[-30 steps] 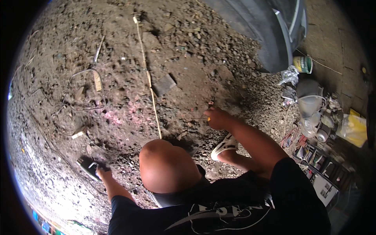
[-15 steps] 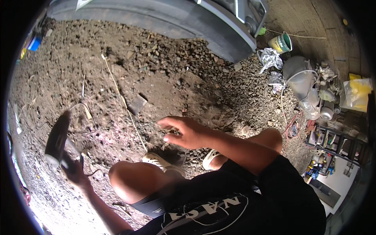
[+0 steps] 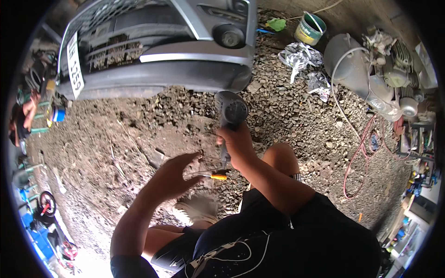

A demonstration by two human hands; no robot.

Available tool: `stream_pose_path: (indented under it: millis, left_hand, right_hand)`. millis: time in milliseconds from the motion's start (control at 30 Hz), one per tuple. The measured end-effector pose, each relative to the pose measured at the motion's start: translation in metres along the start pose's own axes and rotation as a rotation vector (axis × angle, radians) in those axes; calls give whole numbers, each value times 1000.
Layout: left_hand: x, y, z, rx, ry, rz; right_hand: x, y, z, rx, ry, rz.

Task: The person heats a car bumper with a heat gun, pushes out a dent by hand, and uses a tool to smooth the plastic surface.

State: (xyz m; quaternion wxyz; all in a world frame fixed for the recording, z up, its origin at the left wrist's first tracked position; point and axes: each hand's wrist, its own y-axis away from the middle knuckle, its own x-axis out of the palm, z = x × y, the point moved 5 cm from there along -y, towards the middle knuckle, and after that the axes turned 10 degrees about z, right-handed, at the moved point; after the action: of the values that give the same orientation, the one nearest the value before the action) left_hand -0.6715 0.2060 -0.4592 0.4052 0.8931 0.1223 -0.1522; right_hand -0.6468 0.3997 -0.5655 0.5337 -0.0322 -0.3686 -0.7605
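In my right hand [image 3: 237, 141] is a dark grey heat gun [image 3: 232, 111], gripped by its handle with its round vented end toward me. The gun's upper end is just below the corner of a grey car bumper [image 3: 194, 74]. My left hand [image 3: 174, 176] is open, thumb and fingers apart, over the ground left of the heat gun. Between my hands a screwdriver [image 3: 218, 177] with an orange handle shows near the left thumb. Whether the thumb touches its shaft I cannot tell.
Gravel and dirt [image 3: 287, 111] surround me. At the right lie crumpled foil [image 3: 301, 56], a green bucket [image 3: 309, 30], a grey compressor-like machine [image 3: 354, 69] and a looped red hose [image 3: 345, 180]. A small wheeled bike [image 3: 47, 202] stands far left, near another person's hand [image 3: 31, 110].
The heat gun has passed from my left hand to my right and moved up to the bumper. My left hand has come in toward the middle, opened. The view has shifted, showing more of the car.
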Motion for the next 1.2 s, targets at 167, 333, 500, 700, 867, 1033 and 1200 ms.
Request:
stream_pose_path:
  millis: [167, 333, 500, 700, 867, 1033, 1200]
  left_hand:
    - [-112, -69, 4, -195, -311, -153]
    - [-78, -115, -5, -232, -264, -69]
    - [-47, -161, 7, -146, -176, -63]
    - [3, -168, 43, -156, -109, 19]
    - [26, -145, 47, -208, 35, 329]
    - [3, -182, 83, -146, -349, 106]
    - [13, -177, 58, -91, 95, 117]
  right_hand:
    - [-53, -71, 30, -37, -142, -64]
    - [-85, -37, 37, 141, -164, -129]
    - [-129, -44, 39, 154, -189, -47]
    - [-156, -43, 44, 133, -288, -80]
    - [-170, -14, 71, 162, 673, -387]
    - [-174, -29, 97, 52, 914, -347]
    - [-195, -47, 106, -129, 961, -305]
